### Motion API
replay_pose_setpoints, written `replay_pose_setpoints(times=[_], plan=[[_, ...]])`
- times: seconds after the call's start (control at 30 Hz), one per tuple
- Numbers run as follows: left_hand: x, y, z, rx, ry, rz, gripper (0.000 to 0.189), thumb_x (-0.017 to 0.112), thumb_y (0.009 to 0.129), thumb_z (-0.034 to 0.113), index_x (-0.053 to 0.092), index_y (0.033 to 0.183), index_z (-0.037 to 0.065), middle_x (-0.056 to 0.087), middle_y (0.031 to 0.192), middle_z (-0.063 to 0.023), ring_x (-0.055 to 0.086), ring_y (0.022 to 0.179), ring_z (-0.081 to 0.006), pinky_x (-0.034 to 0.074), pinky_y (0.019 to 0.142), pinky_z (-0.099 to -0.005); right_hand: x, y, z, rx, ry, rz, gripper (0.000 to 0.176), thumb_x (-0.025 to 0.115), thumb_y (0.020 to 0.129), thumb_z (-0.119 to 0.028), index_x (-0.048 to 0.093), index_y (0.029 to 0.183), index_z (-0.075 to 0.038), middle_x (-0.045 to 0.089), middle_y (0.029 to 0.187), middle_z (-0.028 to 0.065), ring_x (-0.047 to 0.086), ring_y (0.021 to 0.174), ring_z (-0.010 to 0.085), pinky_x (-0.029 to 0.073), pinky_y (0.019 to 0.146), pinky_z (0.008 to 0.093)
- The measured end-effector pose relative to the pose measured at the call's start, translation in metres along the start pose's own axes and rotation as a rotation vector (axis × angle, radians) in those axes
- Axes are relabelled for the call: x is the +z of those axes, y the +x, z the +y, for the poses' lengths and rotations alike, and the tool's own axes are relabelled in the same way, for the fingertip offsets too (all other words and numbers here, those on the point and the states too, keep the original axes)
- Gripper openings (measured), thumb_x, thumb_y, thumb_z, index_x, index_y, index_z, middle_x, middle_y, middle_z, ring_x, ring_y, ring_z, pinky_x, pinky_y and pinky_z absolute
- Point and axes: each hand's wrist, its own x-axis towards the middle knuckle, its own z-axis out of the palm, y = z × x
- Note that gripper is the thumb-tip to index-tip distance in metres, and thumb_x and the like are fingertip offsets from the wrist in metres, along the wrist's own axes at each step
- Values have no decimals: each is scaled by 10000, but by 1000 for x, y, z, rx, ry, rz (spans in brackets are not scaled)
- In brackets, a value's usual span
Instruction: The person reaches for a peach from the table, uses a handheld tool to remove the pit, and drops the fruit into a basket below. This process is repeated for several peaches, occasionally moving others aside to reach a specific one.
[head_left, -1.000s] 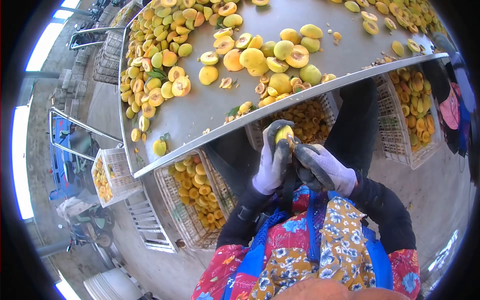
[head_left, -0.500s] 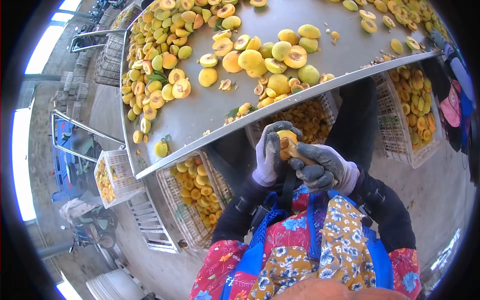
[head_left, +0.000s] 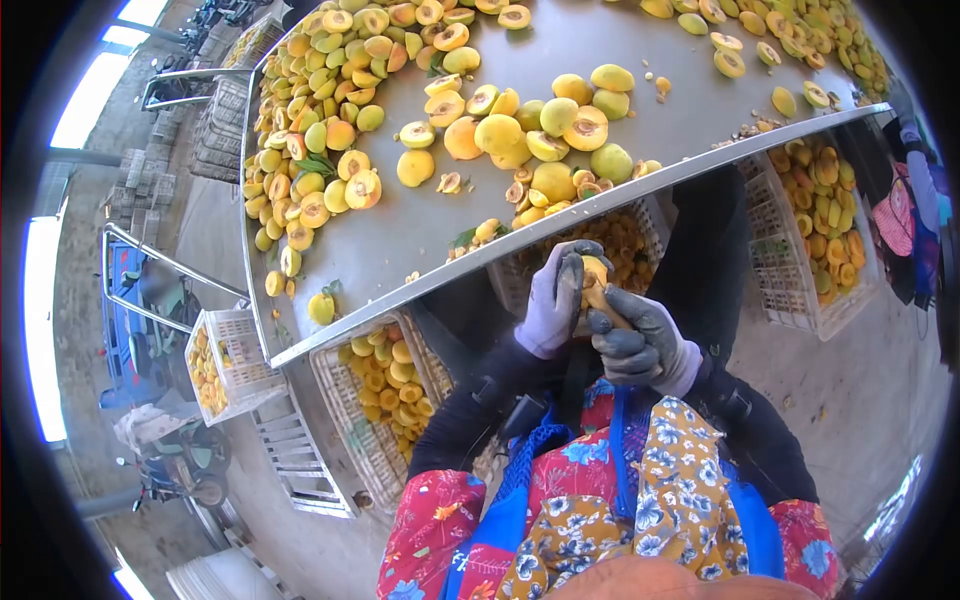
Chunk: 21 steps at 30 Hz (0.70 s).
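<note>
My left hand (head_left: 557, 298), in a gray and lilac glove, is closed around a yellow fruit half (head_left: 594, 268) below the table's front edge. Facing it, my right hand (head_left: 645, 342), gloved alike, grips a tan wooden-looking tool (head_left: 612, 308) whose far end meets the fruit; its tip is hidden. Behind both hands, a crate of fruit halves (head_left: 628, 250) shows under the metal table (head_left: 390, 235). Whole fruits and cut halves (head_left: 497, 134) lie on the tabletop ahead, with a few pits and scraps near the edge.
A fruit crate (head_left: 322, 380) stands at the left under the table edge, another crate (head_left: 790, 280) at the right. Further left are a white crate (head_left: 255, 375) and a parked motorbike (head_left: 190, 460). A co-worker's sleeve (head_left: 922, 170) shows at the far right.
My hands have shifted slightly to the right, with the fruit half and the tool still held together. The fruit is now more covered by my left fingers. The view has moved slightly.
</note>
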Motion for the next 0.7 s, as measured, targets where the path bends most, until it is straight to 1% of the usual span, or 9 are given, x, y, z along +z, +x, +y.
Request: replay_pose_setpoints(times=[0.1,0.23,0.3,0.37,0.43,0.5,0.57,0.63,0.7], plan=[[21,5,-15,13,-123,262,335,411,1075,289,564,1186,12,665,966,-94,626,872,-164,507,827,-307,11,7,4,-222,-189,165,428,448,1034,-487,561,946,-83,398,545,-22,329,346,93,300,346,247],[27,-3,-5,-18,-152,433,431,422,1063,409,563,1171,17,675,961,-116,639,834,-171,525,778,-285,23,1,18,-392,-370,323,409,474,1033,-457,563,935,-69,422,545,13,336,346,110,281,333,254],[7,-10,6,-130,-146,552,465,434,1048,460,569,1161,30,680,902,-116,643,722,-183,525,636,-299,28,-1,15,-459,-438,358,415,484,1023,-482,546,936,-80,410,548,8,328,348,103,274,336,253],[-12,-23,18,-288,-363,534,512,419,1040,507,571,1173,36,683,923,-117,640,703,-187,509,574,-294,24,-2,8,-390,-387,404,382,505,1023,-452,546,922,-86,400,540,-2,321,346,93,266,333,243],[-27,-36,21,-264,-474,460,585,418,1010,585,537,1221,52,685,980,-126,664,708,-203,521,569,-293,16,-1,0,-281,-413,451,364,520,1020,-437,548,909,-91,395,537,-10,314,345,85,264,334,236],[-39,-53,35,-354,-451,524,559,400,1024,561,536,1230,60,680,987,-121,666,746,-209,527,583,-294,15,1,2,-255,-537,507,353,538,1016,-423,548,882,-96,409,552,-15,341,371,72,268,340,226],[-61,-75,39,-296,-365,527,472,384,1061,456,536,1235,45,657,1014,-104,652,776,-188,537,624,-304,11,3,-1,-251,-604,546,352,539,1015,-422,550,876,-98,422,560,-15,361,385,70,272,344,224],[-96,-104,49,-174,318,605,308,464,1056,249,531,1243,14,608,1057,-95,616,935,-172,532,809,-313,-2,1,-8,-215,-581,568,354,539,1015,-423,551,878,-97,435,568,-16,376,395,71,277,347,223],[-119,-122,65,-302,1336,735,382,539,1009,281,512,1269,2,544,1231,-226,586,1079,-337,481,934,-426,-9,0,-13,-203,-614,602,353,538,1015,-423,552,880,-97,440,571,-19,379,398,73,279,347,225]])
